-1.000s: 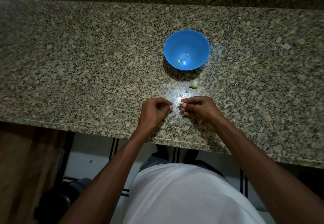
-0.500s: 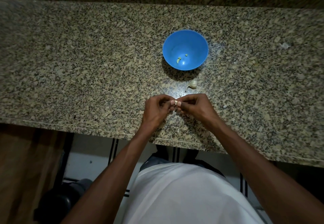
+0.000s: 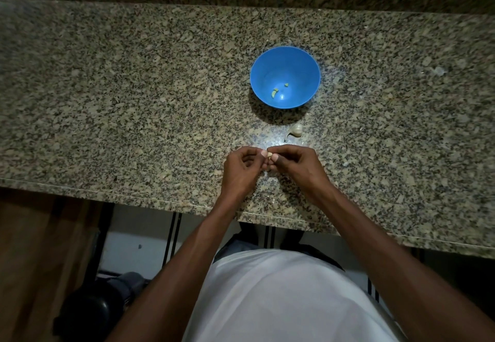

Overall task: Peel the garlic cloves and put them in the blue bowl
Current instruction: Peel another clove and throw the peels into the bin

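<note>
Granite countertop (image 3: 134, 106), speckled, dim light; both forearms reach over its near edge. Left hand (image 3: 241, 171): fingers curled in, tips meeting the right hand's, pinching at a garlic clove (image 3: 270, 154). The clove is a small pale bit showing between the two sets of fingertips; its long axis cannot be told. Right hand (image 3: 296, 166): curled too, thumb and forefinger pinching the same clove. Peeling looks to be in hand, skin state unclear. Beyond the hands and slightly right, nearer the right hand, lies an unpeeled clove (image 3: 296, 130). Farther out on the same line sits the blue bowl (image 3: 310, 74), holding two small pale pieces (image 3: 275, 92). Judgement: the drop is a forward reach, right hand better placed.
</note>
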The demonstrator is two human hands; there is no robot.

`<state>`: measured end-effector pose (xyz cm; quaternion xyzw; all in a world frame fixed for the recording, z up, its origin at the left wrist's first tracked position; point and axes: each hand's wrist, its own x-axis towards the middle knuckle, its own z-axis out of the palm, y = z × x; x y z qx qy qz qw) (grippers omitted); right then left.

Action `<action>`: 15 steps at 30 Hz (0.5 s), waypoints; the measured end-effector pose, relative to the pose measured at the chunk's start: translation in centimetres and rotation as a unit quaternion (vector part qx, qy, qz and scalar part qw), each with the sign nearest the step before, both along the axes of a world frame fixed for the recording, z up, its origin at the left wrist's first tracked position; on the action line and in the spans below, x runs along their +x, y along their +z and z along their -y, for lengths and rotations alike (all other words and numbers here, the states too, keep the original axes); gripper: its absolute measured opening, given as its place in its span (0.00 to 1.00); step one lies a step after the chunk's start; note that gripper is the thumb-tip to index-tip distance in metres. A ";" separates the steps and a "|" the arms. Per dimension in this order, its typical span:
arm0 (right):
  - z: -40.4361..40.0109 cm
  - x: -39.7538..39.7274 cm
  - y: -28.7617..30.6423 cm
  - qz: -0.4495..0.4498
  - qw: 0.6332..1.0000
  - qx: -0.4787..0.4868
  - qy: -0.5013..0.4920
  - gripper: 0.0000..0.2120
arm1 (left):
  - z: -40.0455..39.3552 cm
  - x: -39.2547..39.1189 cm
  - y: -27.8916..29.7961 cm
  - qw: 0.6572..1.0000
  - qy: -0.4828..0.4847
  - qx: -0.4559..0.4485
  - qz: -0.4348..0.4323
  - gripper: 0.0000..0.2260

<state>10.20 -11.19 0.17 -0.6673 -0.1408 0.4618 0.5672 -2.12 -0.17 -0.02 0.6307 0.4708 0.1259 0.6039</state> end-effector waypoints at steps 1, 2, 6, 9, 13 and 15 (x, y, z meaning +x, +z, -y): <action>0.1 -0.1 0.0 -0.016 1.000 0.005 -0.009 0.08 | 0.1 0.0 -0.1 1.000 -0.002 -0.001 0.002 0.08; 0.2 -0.1 -0.1 -0.026 1.000 0.007 -0.015 0.08 | 0.1 0.0 -0.2 1.000 -0.005 0.003 0.000 0.08; 0.2 -0.2 -0.6 -0.020 1.000 0.009 -0.023 0.08 | 0.2 0.0 -0.3 0.999 -0.018 0.030 -0.011 0.07; -0.1 -0.3 -0.5 -0.025 0.999 0.010 -0.026 0.09 | 0.5 0.2 -0.4 0.999 -0.016 0.016 -0.023 0.07; -0.4 -0.7 -0.6 -0.029 0.999 0.002 -0.031 0.08 | 0.9 0.5 -0.5 0.998 -0.015 0.020 -0.051 0.09; -0.3 -0.8 -0.6 -0.031 0.999 0.001 -0.033 0.08 | 1.0 0.6 -0.3 0.997 -0.033 0.034 -0.065 0.10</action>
